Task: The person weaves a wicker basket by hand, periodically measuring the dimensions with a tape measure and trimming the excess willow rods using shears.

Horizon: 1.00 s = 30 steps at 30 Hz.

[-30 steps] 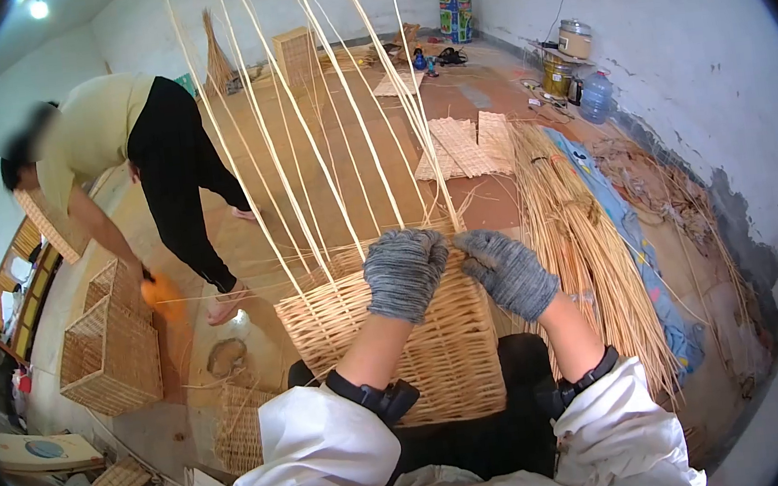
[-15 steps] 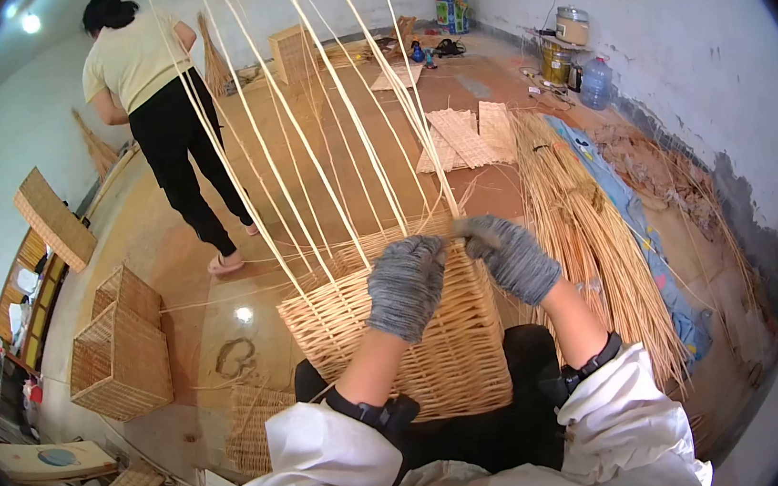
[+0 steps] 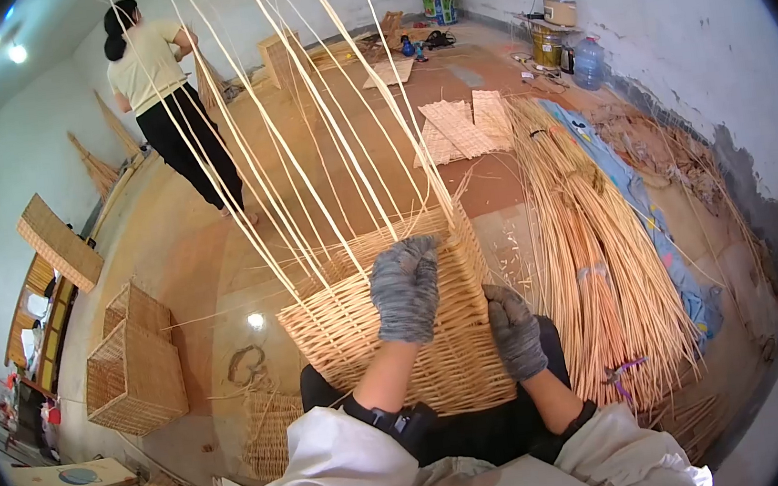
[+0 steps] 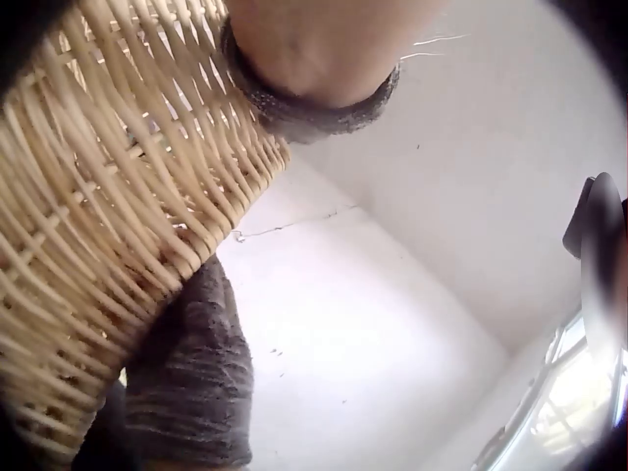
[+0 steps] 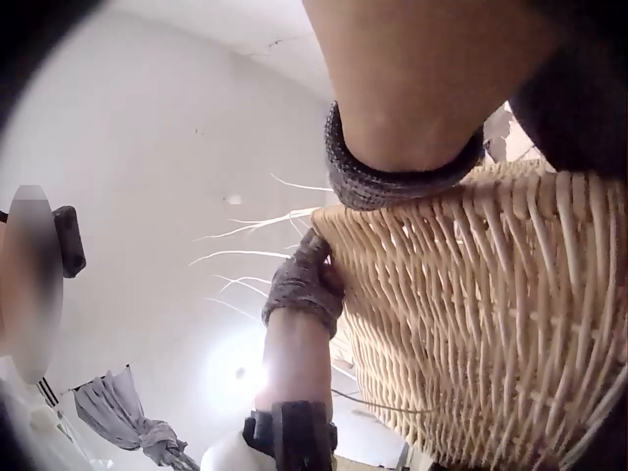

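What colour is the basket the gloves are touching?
The basket is golden tan, best seen in the head view.

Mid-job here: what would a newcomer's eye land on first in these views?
Probably the wicker basket at the centre of the head view, its long pale canes rising toward the top edge and the gloved left grip at its rim. Next, likely the thick bundle of stalks on the floor to the right, then someone in a pale yellow top at the upper left.
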Tool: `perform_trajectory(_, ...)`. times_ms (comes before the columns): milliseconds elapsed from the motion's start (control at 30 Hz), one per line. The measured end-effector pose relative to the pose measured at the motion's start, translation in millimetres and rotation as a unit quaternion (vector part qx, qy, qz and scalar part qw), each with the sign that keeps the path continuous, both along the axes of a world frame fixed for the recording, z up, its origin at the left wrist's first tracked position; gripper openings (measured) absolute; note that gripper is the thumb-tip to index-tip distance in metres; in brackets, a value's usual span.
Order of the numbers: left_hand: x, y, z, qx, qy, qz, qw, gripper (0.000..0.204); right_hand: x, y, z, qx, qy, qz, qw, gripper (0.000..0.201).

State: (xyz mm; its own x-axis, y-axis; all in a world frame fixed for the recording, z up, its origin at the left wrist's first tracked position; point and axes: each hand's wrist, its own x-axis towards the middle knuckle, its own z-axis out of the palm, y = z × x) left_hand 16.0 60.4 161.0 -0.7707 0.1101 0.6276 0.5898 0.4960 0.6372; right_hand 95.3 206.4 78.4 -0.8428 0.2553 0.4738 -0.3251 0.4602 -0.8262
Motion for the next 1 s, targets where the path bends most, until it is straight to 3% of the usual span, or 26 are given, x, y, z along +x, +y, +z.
perform_trajectory(67, -1, 2, 0, -0.009, 0.011, 0.002, 1.000, 0.015, 3, -4, -6, 0.012, -0.002, -0.010, 1.000, 0.028)
perform_trajectory(167, 7, 2, 4, -0.117, 0.066, 0.044, 0.990, 0.017, 3, -11, -22, 0.083, 0.040, -0.038, 0.995, 0.038)
perform_trajectory(233, 8, 4, 4, -0.089, 0.025, 0.051, 0.994, 0.018, 4, -13, -31, 0.128, 0.051, -0.042, 0.990, 0.050)
perform_trajectory(400, 7, 11, 2, -0.020, -0.052, 0.063, 0.996, 0.019, 6, -9, -40, 0.131, 0.058, -0.038, 0.989, 0.052)
perform_trajectory(533, 3, 9, -8, 0.028, -0.040, 0.025, 0.999, 0.026, 9, -13, -36, 0.126, 0.050, -0.044, 0.990, 0.055)
perform_trajectory(633, 19, 17, 22, -0.209, -0.040, 0.134, 0.968, 0.047, 14, -12, -39, 0.128, 0.045, -0.030, 0.990, 0.053)
perform_trajectory(767, 12, 26, 18, -0.267, -0.089, 0.194, 0.940, 0.062, 32, -17, -36, 0.098, 0.040, -0.018, 0.994, 0.044)
perform_trajectory(867, 17, 21, 14, -0.244, -0.067, 0.216, 0.943, 0.053, 29, 16, -54, 0.026, -0.028, 0.072, 0.997, 0.039)
perform_trajectory(933, 51, 0, 9, -0.126, 0.079, 0.185, 0.971, 0.041, 24, 43, -28, 0.048, -0.114, 0.013, 0.992, 0.036)
perform_trajectory(967, 72, -13, 11, -0.075, 0.134, 0.168, 0.974, 0.041, 14, 62, -30, 0.116, -0.077, -0.029, 0.990, 0.035)
perform_trajectory(1000, 93, -29, 15, -0.048, 0.154, 0.154, 0.975, 0.040, -4, 79, -33, 0.103, -0.043, -0.069, 0.991, 0.034)
